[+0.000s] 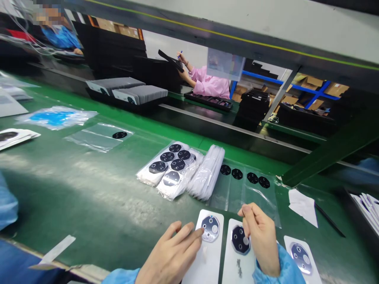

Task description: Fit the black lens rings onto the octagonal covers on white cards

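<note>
Left hand (173, 252) loosely spread, fingers at panel (211, 258) beneath, likely steadying it; right hand (260, 236) pinched, contents unclear, over second panel (230, 264), laid close probably for reach.

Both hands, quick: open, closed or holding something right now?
Left hand: open, reaching to the edge of an octagonal disc, nothing visibly gripped.
Right hand: closed in a pinch; whether it holds anything cannot be told.

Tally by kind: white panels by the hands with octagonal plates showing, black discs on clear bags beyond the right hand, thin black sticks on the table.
White panels: 3
Black discs: 4
Thin black sticks: 1
Total: 8
</note>
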{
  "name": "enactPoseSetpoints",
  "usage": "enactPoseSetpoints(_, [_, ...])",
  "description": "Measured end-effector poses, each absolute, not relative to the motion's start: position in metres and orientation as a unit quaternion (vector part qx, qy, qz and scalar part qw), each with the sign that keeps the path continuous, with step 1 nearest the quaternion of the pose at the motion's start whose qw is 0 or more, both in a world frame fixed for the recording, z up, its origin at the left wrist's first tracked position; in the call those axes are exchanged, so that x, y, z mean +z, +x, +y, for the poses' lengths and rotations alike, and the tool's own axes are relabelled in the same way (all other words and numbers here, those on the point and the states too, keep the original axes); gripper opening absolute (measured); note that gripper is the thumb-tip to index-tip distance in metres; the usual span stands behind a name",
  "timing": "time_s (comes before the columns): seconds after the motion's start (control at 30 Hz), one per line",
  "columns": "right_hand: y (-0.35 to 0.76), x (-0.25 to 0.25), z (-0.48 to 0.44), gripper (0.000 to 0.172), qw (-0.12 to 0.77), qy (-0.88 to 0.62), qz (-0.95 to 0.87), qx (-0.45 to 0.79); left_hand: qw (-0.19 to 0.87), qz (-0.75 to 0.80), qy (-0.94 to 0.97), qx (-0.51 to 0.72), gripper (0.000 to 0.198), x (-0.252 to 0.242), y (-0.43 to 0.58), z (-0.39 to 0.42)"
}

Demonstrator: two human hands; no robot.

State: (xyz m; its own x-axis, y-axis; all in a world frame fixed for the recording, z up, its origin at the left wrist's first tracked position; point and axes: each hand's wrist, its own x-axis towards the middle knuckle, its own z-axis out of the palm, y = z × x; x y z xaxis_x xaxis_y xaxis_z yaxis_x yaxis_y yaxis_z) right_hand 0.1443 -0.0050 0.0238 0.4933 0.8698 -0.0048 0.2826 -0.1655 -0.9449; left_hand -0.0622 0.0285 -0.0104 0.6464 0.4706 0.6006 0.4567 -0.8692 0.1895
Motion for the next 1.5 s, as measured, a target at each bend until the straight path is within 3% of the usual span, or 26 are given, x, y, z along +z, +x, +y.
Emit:
enactPoseSetpoints(0.2, [0.15,0.017,0.0,0.02,0.504,-0.64,-0.485,0.319,-0.021,0.248,0.912,0.327,0.034,-0.011,-0.062,0.029])
enactPoseSetpoints(0.37, [0.15,0.009,0.003,0.028,0.544,-0.601,-0.432,0.395,-0.038,0.237,0.922,0.305,0.033,-0.014,-0.063,0.029])
enactPoseSetpoints(0.43, [0.149,0.009,0.003,0.023,0.559,-0.598,-0.411,0.4,-0.038,0.237,0.923,0.302,0.033,-0.014,-0.063,0.03])
enactPoseSetpoints(0.63, [0.147,0.008,0.003,0.028,0.518,-0.64,-0.401,0.402,-0.043,0.236,0.924,0.298,0.036,-0.012,-0.063,0.03])
enactPoseSetpoints(1.07, [0.138,0.007,0.005,0.021,0.526,-0.597,-0.438,0.418,-0.035,0.225,0.935,0.27,0.036,-0.014,-0.063,0.03])
enactPoseSetpoints(1.3, [0.124,0.008,0.007,0.01,0.414,-0.628,-0.498,0.433,-0.034,0.227,0.935,0.271,0.036,-0.015,-0.061,0.03])
enactPoseSetpoints(1.5, [0.109,0.012,0.009,0.019,0.337,-0.658,-0.62,0.262,-0.033,0.226,0.934,0.276,0.042,-0.016,-0.061,0.031])
